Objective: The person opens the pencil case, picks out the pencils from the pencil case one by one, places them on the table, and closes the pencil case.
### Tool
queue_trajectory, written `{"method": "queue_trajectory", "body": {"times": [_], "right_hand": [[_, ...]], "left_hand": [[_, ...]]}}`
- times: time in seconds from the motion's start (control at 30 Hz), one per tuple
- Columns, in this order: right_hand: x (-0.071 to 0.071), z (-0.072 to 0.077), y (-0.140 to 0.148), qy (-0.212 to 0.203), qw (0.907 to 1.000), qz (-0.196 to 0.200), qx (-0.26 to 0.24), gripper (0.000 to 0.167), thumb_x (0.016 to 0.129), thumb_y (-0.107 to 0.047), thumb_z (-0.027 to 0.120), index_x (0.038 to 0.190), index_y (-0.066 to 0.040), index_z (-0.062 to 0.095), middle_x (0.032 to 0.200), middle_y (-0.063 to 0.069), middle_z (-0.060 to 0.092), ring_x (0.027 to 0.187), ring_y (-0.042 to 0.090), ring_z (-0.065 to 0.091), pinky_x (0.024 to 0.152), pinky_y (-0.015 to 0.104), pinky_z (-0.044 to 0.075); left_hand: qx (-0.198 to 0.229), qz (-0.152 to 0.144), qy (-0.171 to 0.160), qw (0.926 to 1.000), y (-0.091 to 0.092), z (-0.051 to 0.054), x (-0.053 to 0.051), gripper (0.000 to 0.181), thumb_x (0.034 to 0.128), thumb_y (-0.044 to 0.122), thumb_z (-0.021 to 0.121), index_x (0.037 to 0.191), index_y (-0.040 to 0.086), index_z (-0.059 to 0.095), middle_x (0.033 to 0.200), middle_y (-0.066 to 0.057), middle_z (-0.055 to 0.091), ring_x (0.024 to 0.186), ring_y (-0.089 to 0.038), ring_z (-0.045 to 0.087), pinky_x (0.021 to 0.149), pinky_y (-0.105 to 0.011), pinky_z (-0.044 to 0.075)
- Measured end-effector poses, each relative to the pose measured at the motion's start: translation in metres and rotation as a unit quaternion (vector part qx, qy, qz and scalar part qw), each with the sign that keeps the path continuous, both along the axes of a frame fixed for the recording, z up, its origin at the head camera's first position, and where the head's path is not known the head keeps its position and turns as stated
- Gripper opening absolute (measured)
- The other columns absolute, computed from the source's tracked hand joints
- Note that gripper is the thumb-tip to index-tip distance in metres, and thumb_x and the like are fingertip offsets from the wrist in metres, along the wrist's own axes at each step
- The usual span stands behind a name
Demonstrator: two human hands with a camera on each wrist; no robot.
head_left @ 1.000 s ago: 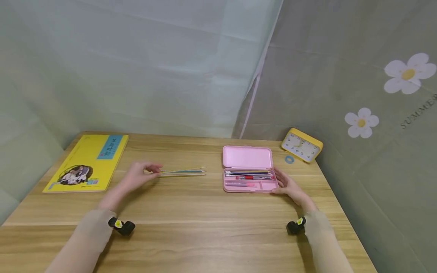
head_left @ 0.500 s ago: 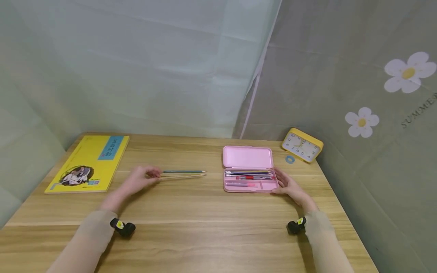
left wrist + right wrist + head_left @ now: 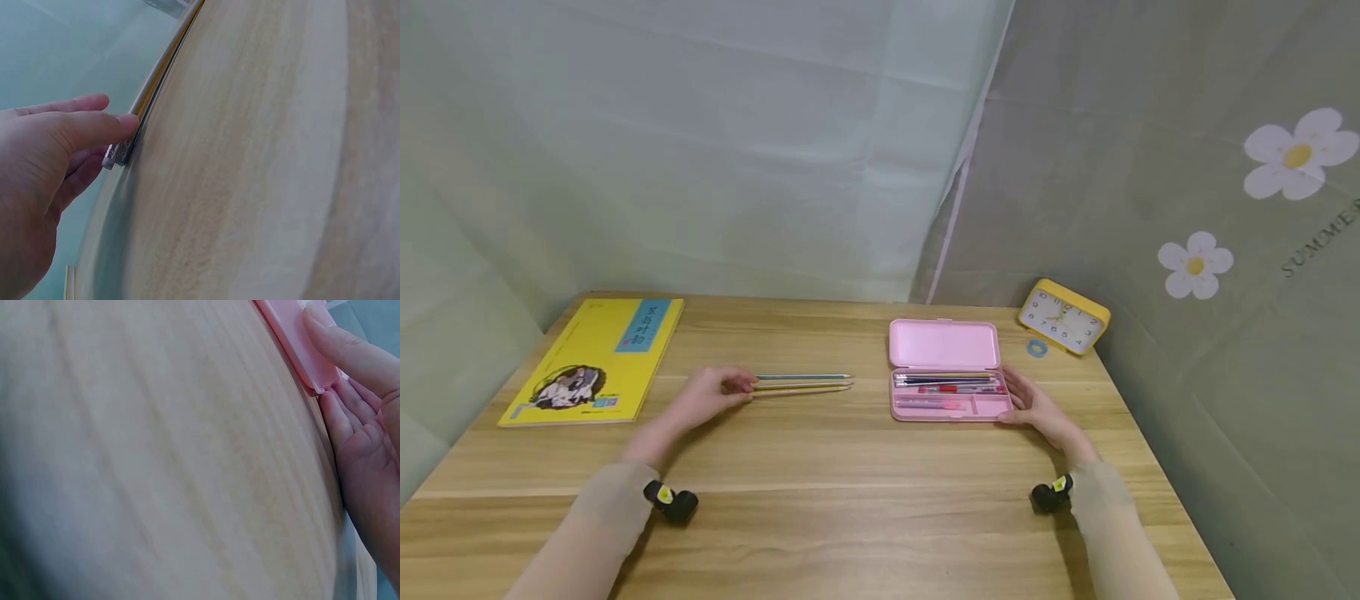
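Here the left hand [image 3: 711, 394], outstretched, pinches pencils [image 3: 801, 387] while the right hand [image 3: 1037, 414] grips the pink case [image 3: 943, 345] by one corner.

Head cam sits up high on the near side, facing forward and down, far enough back to catch most of the worktop [image 3: 865, 500] plus the curtains [image 3: 760, 150] behind. It even picks up the left wrist cam [image 3: 676, 505] and right wrist cam [image 3: 1050, 497].

The left wrist view is super close, looking past the left hand [image 3: 44, 169] up along the pencils [image 3: 162, 65], with the worktop tipped steeply. Right wrist is similarly tight, aimed at the right hand [image 3: 369, 434] and one end of the pink case [image 3: 303, 347].

Overlap with the head view: each wrist's own hand and item.
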State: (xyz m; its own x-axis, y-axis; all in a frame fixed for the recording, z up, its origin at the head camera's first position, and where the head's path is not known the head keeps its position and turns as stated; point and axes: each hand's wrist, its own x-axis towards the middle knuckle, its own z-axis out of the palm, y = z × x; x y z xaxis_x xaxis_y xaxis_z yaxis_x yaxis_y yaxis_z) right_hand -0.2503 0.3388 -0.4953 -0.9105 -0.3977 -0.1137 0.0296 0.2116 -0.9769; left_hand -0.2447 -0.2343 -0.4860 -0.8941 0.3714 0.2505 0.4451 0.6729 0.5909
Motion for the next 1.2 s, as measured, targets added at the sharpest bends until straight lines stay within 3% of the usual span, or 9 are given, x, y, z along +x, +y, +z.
{"method": "queue_trajectory", "body": {"times": [0.27,0.83,1.2], "right_hand": [[-0.0003,-0.0005,0.0006,-0.001,1.0,0.002,0.0,0.098,0.083,0.003,0.071,0.155,0.001,0.006,0.162,0.023,0.006,0.15,0.04,0.006,0.101,0.004,0.033],[0.0004,-0.0003,0.0017,-0.002,0.9999,0.002,0.015,0.097,0.085,0.0,0.071,0.156,-0.001,0.005,0.163,0.023,0.006,0.15,0.041,0.008,0.102,0.004,0.032],[-0.0009,-0.0025,0.0032,-0.002,0.9999,0.0,0.016,0.096,0.085,-0.001,0.071,0.156,-0.002,0.006,0.163,0.021,0.007,0.15,0.038,0.007,0.103,0.004,0.032]], "left_hand": [[-0.013,0.012,-0.01,0.9998,0.001,0.0035,0.0012,0.022,0.0788,-0.003,0.076,0.1,-0.001,0.072,0.084,-0.005,0.074,0.078,-0.02,0.068,0.076,-0.033,0.057],[-0.012,0.018,-0.01,0.9997,0.0022,-0.0013,-0.0001,0.025,0.0777,0.0,0.078,0.102,0.0,0.072,0.084,-0.006,0.074,0.079,-0.02,0.069,0.08,-0.044,0.057],[-0.008,0.02,-0.006,0.9998,0.003,-0.0006,0.0019,0.024,0.0777,0.0,0.077,0.102,-0.001,0.072,0.084,-0.007,0.074,0.078,-0.021,0.069,0.077,-0.038,0.057]]}}
